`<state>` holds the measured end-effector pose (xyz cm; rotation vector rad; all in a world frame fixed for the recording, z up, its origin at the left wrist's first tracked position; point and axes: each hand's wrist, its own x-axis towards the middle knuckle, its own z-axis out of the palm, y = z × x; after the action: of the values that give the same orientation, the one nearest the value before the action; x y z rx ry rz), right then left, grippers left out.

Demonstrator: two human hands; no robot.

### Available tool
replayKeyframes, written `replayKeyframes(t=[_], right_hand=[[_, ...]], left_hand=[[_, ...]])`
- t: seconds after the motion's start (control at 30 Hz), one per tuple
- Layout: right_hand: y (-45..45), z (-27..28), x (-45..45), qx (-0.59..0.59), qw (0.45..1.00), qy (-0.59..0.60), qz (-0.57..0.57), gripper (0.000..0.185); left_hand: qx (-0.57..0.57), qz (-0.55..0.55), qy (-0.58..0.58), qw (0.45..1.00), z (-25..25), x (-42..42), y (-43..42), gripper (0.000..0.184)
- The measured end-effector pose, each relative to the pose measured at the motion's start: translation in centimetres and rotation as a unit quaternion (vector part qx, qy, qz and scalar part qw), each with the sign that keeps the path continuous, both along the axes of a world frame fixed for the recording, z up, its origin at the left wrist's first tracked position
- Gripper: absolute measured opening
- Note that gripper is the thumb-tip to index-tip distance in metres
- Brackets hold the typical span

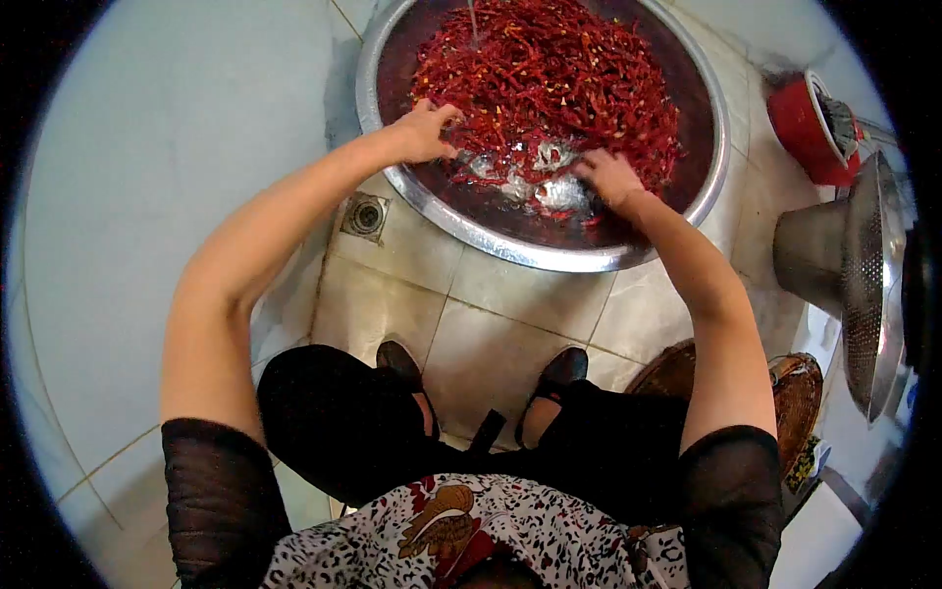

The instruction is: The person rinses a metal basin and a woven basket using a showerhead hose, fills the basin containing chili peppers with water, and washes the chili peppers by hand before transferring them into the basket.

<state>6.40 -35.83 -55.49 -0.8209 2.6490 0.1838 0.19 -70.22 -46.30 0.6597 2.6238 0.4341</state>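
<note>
A wide metal basin (549,257) on the floor holds a large heap of red chili peppers (549,69) in water. Pale seeds are scattered over the chilies. My left hand (428,131) is at the basin's left side, fingers apart and slightly curled, at the edge of the heap. My right hand (610,179) is at the near right of the heap, blurred at the fingertips, which touch the water and chilies. Between the hands the water is splashing with bright glints. A thin stream of water (473,22) falls in at the top.
A floor drain (365,216) lies left of the basin. On the right are a red bucket (812,128), a metal colander (868,294) tipped on its side, and a brown woven basket (797,393). My shoes (562,371) stand on the tiles below the basin.
</note>
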Motion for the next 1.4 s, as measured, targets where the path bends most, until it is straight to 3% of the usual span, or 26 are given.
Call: replayKeyframes(t=[0.03, 0.07, 0.13, 0.2, 0.23, 0.3, 0.33, 0.37, 0.4, 0.43, 0.5, 0.53, 0.57, 0.63, 0.67, 0.7, 0.73, 0.8, 0.87, 0.93, 1.07, 1.13, 1.2, 1.27, 1.33, 1.4], right_hand=[[-0.3, -0.1, -0.1, -0.001, 1.000, -0.002, -0.004, 0.044], [-0.9, 0.1, -0.6, -0.026, 0.984, -0.010, -0.177, 0.047], [-4.7, 2.5, -1.4, -0.021, 0.896, -0.029, -0.442, 0.055], [-7.3, 0.0, -1.0, -0.082, 0.919, 0.018, -0.385, 0.065], [-7.0, 0.4, -0.6, -0.084, 0.918, 0.016, -0.388, 0.065], [-5.1, 2.5, 0.6, -0.098, 0.994, 0.008, -0.036, 0.058], [-3.3, 3.0, -0.1, -0.038, 0.998, 0.027, 0.034, 0.050], [-1.5, 2.2, -0.4, -0.012, 0.997, 0.080, 0.008, 0.046], [-0.3, 1.6, -0.7, 0.015, 0.991, 0.134, -0.015, 0.043], [-0.7, 2.1, -0.7, 0.020, 0.991, 0.132, -0.015, 0.043], [-3.1, 3.5, 0.4, 0.043, 0.949, 0.101, -0.296, 0.049], [-5.8, 5.1, 1.1, -0.013, 0.914, 0.037, -0.405, 0.059], [-7.7, 5.3, 2.2, -0.064, 0.928, 0.017, -0.366, 0.064], [-8.0, 3.1, 2.3, -0.118, 0.938, -0.001, -0.327, 0.069], [-6.8, 1.3, 1.6, -0.158, 0.969, -0.012, -0.190, 0.068], [-5.5, 0.1, 1.4, -0.194, 0.980, -0.021, -0.047, 0.067], [-4.3, 1.9, 1.0, -0.131, 0.990, 0.005, -0.046, 0.049], [-2.3, 2.2, -0.3, -0.153, 0.955, 0.112, -0.228, 0.039], [-2.3, 6.3, -0.4, -0.012, 0.937, 0.129, -0.324, 0.030], [-1.4, 7.6, -0.2, 0.036, 0.912, 0.040, -0.406, 0.037], [-2.6, 4.3, 1.2, 0.008, 0.882, -0.143, -0.449, 0.081], [-6.8, 2.3, 2.4, -0.009, 0.895, -0.146, -0.422, 0.092], [-9.2, 0.6, 3.2, 0.012, 0.965, -0.085, -0.248, 0.078], [-6.4, -1.7, 3.2, -0.150, 0.981, -0.023, -0.122, 0.063], [-4.3, 2.3, 2.0, -0.142, 0.972, -0.033, -0.182, 0.054], [-1.7, 0.6, 0.7, -0.224, 0.906, 0.007, -0.358, 0.054]], left_hand=[[-0.096, -0.007, -0.047, 0.994, -1.9, -0.6, 0.7, 0.075], [-0.095, -0.007, -0.047, 0.994, -3.4, -0.9, 1.4, 0.075], [-0.134, 0.115, -0.075, 0.982, -6.3, -1.3, 3.6, 0.102], [-0.065, 0.134, -0.126, 0.981, -8.2, 0.1, 7.7, 0.108], [-0.089, 0.064, -0.104, 0.989, -7.5, 2.2, 9.7, 0.105], [-0.116, -0.007, -0.090, 0.989, -6.8, 3.7, 10.1, 0.103], [-0.122, -0.148, -0.046, 0.980, -7.1, 2.7, 9.2, 0.095], [-0.122, -0.285, 0.001, 0.951, -7.1, 1.7, 8.3, 0.087], [-0.120, -0.246, 0.036, 0.961, -5.6, 0.5, 7.4, 0.066], [-0.121, -0.165, 0.067, 0.977, -7.3, -1.1, 6.7, 0.061], [-0.119, -0.086, 0.091, 0.985, -8.5, -1.3, 7.4, 0.056], [-0.219, -0.104, 0.088, 0.966, -6.9, -0.2, 9.2, 0.056], [-0.318, -0.121, 0.086, 0.936, -5.7, 0.8, 10.7, 0.056], [-0.139, -0.215, 0.102, 0.961, -8.2, 1.7, 10.9, 0.057], [-0.045, -0.270, 0.083, 0.958, -8.4, 1.8, 10.0, 0.059], [-0.114, -0.266, 0.084, 0.954, -7.7, 1.2, 9.1, 0.056], [-0.182, -0.258, 0.089, 0.944, -6.9, -0.2, 8.1, 0.053], [-0.183, -0.169, 0.210, 0.945, -6.3, -2.1, 5.5, 0.043], [-0.197, -0.045, 0.193, 0.960, -7.0, -3.4, 5.3, 0.045], [-0.168, 0.021, 0.176, 0.970, -6.8, -2.1, 6.1, 0.050], [-0.081, 0.116, 0.056, 0.988, -7.6, 1.9, 9.4, 0.068], [-0.011, 0.048, -0.089, 0.995, -5.8, 4.5, 11.5, 0.075], [0.094, -0.092, -0.126, 0.983, -10.3, 4.1, 11.6, 0.077], [0.059, -0.138, -0.105, 0.983, -6.5, 2.4, 10.1, 0.070], [-0.140, -0.168, 0.100, 0.971, -4.5, -0.2, 7.9, 0.062], [-0.129, 0.054, 0.126, 0.982, -5.3, -1.0, 6.7, 0.053]])
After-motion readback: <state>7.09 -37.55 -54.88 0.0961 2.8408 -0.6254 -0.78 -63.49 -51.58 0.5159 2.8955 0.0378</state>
